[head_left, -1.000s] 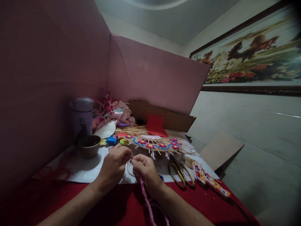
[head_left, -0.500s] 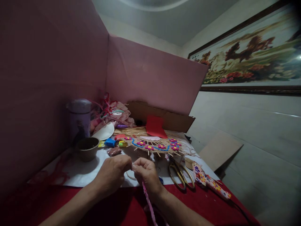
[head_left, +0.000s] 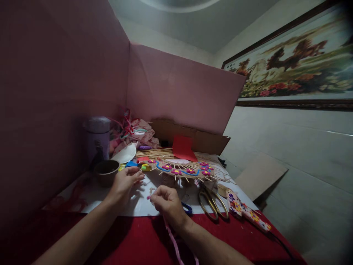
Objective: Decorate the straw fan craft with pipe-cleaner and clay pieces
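Right hand pinched around pink cord, seemingly to steady upper end; rest trailing below hand. Left hand apart, fingers loosely spread, apparently empty, bowl just to left. Scissors right of right hand, handles nearest, probably for easy reach.

No legible text — dark marks on framed picture, too small to read

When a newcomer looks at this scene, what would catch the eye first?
Probably the brown board with magenta flowers, a wavy blue line and pale sticks, near the centre of the view. Nearer the camera, the right hand holds a long pink cord. A large dark-framed picture of horses hangs at upper right.
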Action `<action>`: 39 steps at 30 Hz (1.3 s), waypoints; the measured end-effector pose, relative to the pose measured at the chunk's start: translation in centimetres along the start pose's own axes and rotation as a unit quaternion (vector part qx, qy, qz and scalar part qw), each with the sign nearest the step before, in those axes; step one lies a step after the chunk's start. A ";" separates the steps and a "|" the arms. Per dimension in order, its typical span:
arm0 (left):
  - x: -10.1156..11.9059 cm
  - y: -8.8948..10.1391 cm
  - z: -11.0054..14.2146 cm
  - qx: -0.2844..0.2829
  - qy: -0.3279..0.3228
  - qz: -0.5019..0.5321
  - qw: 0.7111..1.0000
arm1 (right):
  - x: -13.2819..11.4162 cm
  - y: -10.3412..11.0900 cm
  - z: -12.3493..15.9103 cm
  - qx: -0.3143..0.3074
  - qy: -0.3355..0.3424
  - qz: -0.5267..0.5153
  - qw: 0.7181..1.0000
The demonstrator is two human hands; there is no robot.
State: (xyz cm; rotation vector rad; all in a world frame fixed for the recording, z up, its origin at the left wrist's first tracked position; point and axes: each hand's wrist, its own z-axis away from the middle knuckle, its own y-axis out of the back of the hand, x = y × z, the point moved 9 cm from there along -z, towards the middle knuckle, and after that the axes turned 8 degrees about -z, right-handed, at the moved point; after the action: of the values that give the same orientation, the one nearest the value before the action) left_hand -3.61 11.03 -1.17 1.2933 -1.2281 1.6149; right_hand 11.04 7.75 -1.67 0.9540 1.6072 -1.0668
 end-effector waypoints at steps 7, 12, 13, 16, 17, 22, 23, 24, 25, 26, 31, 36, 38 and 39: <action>-1.2 -1.9 -0.9 -0.058 0.057 0.101 0.992 | -0.5 -2.8 -0.1 -0.113 0.020 0.215 0.970; -1.2 -1.6 -1.8 -0.046 0.058 0.112 0.991 | 2.0 -3.3 -1.4 -0.120 -0.154 0.189 0.962; -1.2 -1.5 -1.9 -0.043 0.059 0.112 0.991 | 2.6 -3.1 -1.7 -0.093 -0.190 0.131 0.969; -1.3 -1.3 -2.2 -0.039 0.064 0.106 0.992 | 3.4 -3.0 -2.6 -0.011 -0.209 -0.044 0.977; -1.2 -1.2 -2.2 -0.036 0.065 0.103 0.992 | 3.5 -2.9 -2.8 0.013 -0.199 -0.083 0.976; -1.1 -0.5 -2.5 -0.014 0.067 0.092 0.993 | 4.0 -2.9 -3.0 0.047 -0.192 -0.207 0.958; -1.0 -0.4 -2.6 -0.011 0.066 0.090 0.994 | 3.9 -2.9 -3.1 0.045 -0.184 -0.231 0.954; -1.0 -0.3 -2.6 -0.008 0.065 0.089 0.994 | 3.7 -2.8 -3.2 0.042 -0.173 -0.252 0.951; -0.9 -0.3 -2.7 -0.007 0.063 0.088 0.994 | 3.6 -2.8 -3.4 0.042 -0.160 -0.273 0.948; -0.9 -0.3 -2.8 -0.006 0.062 0.088 0.994 | 3.5 -2.7 -3.6 0.045 -0.149 -0.293 0.943; -0.8 -0.7 -3.0 -0.018 0.045 0.086 0.995 | 3.7 -2.6 -4.4 0.064 -0.129 -0.343 0.928; -1.0 -0.6 -3.0 -0.011 0.042 0.081 0.996 | 3.6 -2.6 -5.2 0.067 -0.122 -0.357 0.924; -1.0 -0.5 -3.0 -0.006 0.042 0.078 0.996 | 3.7 -2.5 -5.4 0.069 -0.122 -0.359 0.923; -1.1 -0.5 -3.0 -0.004 0.042 0.077 0.996 | 3.7 -2.5 -5.5 0.068 -0.122 -0.359 0.923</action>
State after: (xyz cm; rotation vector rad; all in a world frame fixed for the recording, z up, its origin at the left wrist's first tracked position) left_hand -3.76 14.04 -2.21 1.1380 -1.3076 1.7524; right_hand 6.27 12.52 -3.78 0.2701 1.7184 -1.7360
